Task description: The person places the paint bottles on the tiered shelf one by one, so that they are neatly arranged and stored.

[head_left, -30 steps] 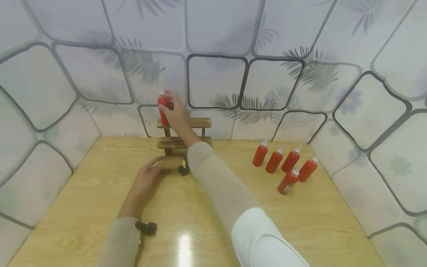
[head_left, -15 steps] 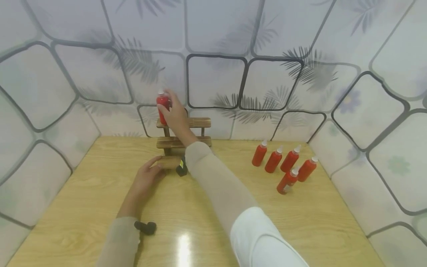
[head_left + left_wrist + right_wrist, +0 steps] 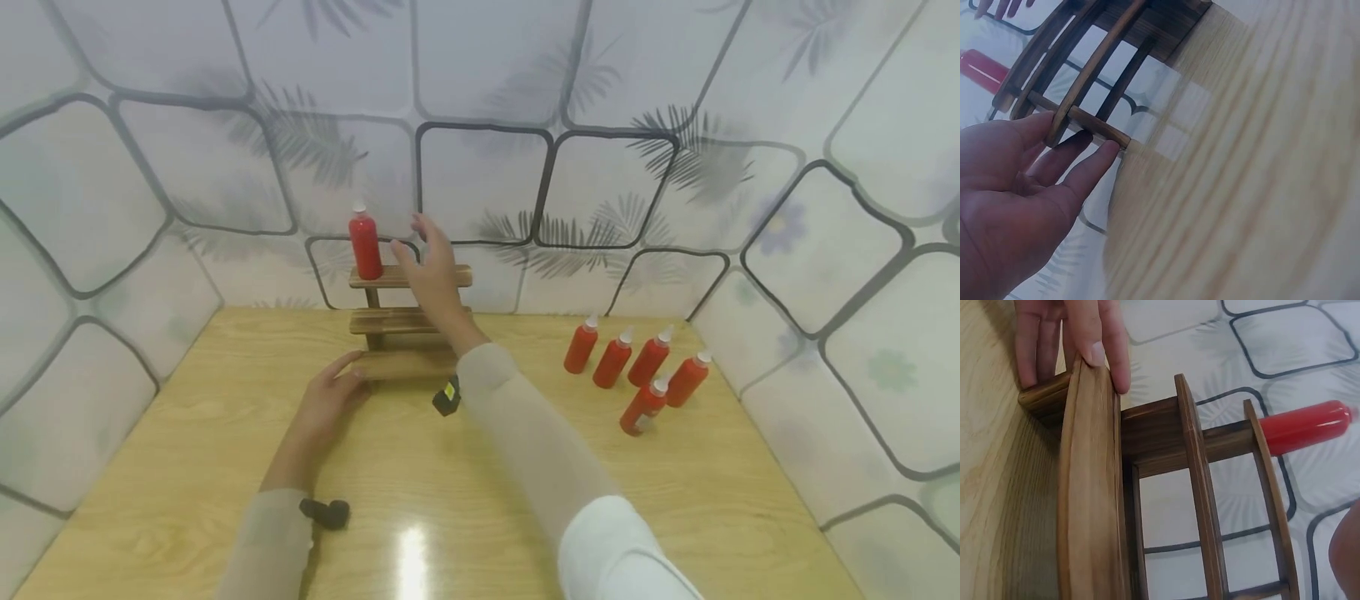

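A tiered wooden rack (image 3: 382,320) stands against the back wall. On the left end of its top tier, a red bottle (image 3: 365,248) with a white cap stands upright. My left hand (image 3: 328,398) pinches the left end of the lowest tier; in the left wrist view the thumb is on the slat and the fingers (image 3: 1088,175) are below it. To the right of the bottle, my right hand (image 3: 435,279) hangs in front of the top tier, apart from the bottle, with fingers spread and holding nothing. My right forearm hides part of the rack's right side.
Several red bottles (image 3: 613,362) with white nozzle tips stand in a cluster on the right of the wooden table (image 3: 480,500). Patterned walls (image 3: 487,183) close off the back and both sides. Black wrist cameras (image 3: 447,397) sit on both wrists.
My right hand has let go of the red bottle and moved right, leaving it upright on the top tier. The left hand stays on the rack.
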Demonstrator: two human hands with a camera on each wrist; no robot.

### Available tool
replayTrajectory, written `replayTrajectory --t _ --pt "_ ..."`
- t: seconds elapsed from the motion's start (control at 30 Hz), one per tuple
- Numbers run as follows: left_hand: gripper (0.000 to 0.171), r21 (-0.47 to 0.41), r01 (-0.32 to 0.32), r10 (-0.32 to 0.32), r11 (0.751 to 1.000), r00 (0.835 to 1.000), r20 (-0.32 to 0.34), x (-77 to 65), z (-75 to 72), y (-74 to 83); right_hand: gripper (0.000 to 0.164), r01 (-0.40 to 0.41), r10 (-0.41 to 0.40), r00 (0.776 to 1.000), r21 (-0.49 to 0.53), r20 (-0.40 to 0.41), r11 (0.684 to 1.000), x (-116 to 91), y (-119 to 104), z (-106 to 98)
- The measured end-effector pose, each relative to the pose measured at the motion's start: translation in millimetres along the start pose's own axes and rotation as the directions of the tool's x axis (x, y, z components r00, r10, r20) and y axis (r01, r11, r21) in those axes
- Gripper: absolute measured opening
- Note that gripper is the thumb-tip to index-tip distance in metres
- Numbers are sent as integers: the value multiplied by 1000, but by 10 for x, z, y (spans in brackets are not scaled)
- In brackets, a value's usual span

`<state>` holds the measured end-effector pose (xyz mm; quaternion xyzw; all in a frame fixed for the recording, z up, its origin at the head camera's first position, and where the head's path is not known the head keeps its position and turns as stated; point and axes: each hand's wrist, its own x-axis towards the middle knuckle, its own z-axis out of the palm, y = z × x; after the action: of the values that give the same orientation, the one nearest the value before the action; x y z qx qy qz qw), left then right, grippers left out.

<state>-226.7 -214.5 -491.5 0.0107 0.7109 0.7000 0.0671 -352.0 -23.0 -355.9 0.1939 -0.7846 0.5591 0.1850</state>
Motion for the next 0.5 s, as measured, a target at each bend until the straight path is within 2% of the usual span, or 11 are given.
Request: replayTrajectory --t 0.23,0.37,0.5 --pt "58 -29 19 -19 999 1000 -4 -2 -8 -4 59 84 -85 994 -26 -65 996 -318 73 -462" --pt "59 -54 15 -15 998 1000 -2 2 -1 -11 58 77 -81 991 -40 -109 996 -504 187 -783" --pt "59 -27 10 -11 1000 1000 -16 -8 -6 -11 56 97 -109 980 -80 -164 992 -670 328 -1072"
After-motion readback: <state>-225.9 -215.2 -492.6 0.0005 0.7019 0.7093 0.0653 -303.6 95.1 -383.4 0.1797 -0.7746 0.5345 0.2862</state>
